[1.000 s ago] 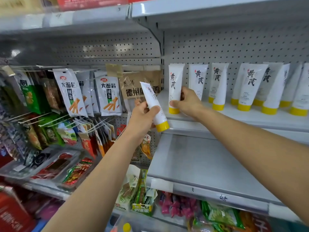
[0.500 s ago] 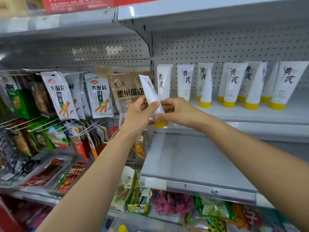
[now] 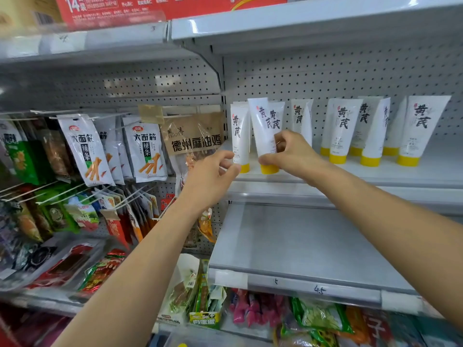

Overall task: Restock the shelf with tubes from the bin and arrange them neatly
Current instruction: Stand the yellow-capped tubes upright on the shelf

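Head view: a white tube (image 3: 264,131) with a yellow cap is pinched low on its body between the thumb and curled fingers of the right hand (image 3: 292,156), a little left of the frame's centre. The tube is held cap down and tilted, its flat top leaning toward the left, at the front of the white shelf (image 3: 413,174). Whether the cap rests on the shelf cannot be told.

Just left of it, 1 more tube, the leftmost tube (image 3: 239,136), is stood upright on its cap at the shelf's left end. The left hand (image 3: 213,179) is seen just below and left of that tube, with fingers loosely curled and nothing grasped. It lies next to the yellow cap, and contact cannot be told.

Across the upper right of the frame, a row of tubes (image 3: 338,131) is stood cap down in front of the pegboard (image 3: 350,71) (some lean on their neighbours). A grey shelf (image 3: 300,246) is seen beneath, in the lower right. Snack packets (image 3: 147,151) are hung on hooks in the left half of the frame, and a red box (image 3: 150,6) is set on the top shelf at the upper left.
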The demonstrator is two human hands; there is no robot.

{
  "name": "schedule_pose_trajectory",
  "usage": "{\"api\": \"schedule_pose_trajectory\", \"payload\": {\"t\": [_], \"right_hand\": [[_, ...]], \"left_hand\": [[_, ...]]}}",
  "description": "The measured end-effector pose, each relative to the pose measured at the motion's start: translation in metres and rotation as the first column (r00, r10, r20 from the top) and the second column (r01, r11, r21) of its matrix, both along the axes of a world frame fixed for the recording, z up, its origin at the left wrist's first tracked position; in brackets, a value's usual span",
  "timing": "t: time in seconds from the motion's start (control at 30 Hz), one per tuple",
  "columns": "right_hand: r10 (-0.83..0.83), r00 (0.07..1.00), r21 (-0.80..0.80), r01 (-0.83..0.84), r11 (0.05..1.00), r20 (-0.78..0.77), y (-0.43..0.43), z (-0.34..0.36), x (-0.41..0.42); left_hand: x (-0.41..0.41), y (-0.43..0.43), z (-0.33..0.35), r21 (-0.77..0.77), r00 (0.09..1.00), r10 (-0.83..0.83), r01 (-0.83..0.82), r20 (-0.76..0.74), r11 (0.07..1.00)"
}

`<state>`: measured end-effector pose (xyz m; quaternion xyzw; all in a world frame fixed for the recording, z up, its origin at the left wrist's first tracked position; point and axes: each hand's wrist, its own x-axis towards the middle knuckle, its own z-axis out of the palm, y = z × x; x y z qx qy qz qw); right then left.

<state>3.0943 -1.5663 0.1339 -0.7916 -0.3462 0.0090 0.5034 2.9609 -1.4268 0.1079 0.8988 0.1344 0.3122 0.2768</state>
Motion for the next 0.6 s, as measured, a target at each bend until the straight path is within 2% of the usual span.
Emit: {"api": "schedule_pose_trajectory", "payload": {"t": [0.1, 0.2, 0.6], "right_hand": [[-0.095, 0.995, -0.008, 0.095, 0.995, 0.036, 0.001, -0.003, 0.012], [-0.141, 0.988, -0.043, 0.144, 0.989, 0.067, 0.005, -0.008, 0.02], [-0.21, 0.973, -0.109, 0.22, 0.969, 0.095, 0.017, -0.016, 0.026]], "left_hand": [[0.001, 0.006, -0.007, 0.179, 0.996, 0.083, -0.074, -0.044, 0.981], [0.001, 0.009, -0.013, 0.259, 0.99, 0.125, -0.106, -0.06, 0.96], [0.0, 0.013, -0.023, 0.229, 0.984, 0.158, -0.134, -0.087, 0.964]]}}
